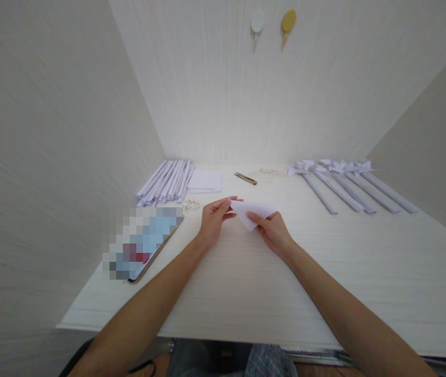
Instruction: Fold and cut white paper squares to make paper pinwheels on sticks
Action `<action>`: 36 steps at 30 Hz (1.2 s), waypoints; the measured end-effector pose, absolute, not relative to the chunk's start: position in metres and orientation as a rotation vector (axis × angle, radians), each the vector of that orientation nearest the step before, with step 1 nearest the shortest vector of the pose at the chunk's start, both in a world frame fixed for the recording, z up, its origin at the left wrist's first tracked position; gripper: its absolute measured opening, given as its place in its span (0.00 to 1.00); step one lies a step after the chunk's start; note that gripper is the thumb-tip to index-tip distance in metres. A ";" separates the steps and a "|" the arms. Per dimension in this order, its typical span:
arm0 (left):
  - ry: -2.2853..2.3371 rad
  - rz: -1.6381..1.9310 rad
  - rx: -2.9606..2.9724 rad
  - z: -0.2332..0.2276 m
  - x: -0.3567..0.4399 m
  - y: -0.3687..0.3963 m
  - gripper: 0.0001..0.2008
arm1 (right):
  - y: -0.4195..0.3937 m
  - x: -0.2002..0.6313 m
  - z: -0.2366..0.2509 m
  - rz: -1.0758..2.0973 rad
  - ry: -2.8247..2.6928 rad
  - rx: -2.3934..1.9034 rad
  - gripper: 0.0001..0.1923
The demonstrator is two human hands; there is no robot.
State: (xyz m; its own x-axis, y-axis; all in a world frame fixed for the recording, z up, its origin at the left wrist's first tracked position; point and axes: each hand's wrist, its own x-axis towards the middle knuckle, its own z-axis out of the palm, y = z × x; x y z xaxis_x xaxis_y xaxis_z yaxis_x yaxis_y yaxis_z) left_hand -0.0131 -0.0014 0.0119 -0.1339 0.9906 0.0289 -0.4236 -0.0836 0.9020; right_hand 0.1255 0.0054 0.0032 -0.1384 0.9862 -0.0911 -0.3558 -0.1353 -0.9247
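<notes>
White folded paper [255, 212], light and easily creased, pinched at its 9 and 3 o'clock edges by left hand [213, 220] and right hand [274, 230] above counter [325, 272].

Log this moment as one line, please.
left hand: pinches folded paper | right hand: grips same paper | above table
</notes>
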 end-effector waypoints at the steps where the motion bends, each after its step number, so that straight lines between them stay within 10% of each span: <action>1: 0.933 1.520 0.846 0.012 -0.013 -0.001 0.18 | 0.006 0.126 0.003 1.533 -0.953 -0.948 0.14; 36: 0.734 1.525 0.936 0.007 -0.007 -0.002 0.15 | 0.011 0.130 0.008 1.448 -0.695 -0.834 0.14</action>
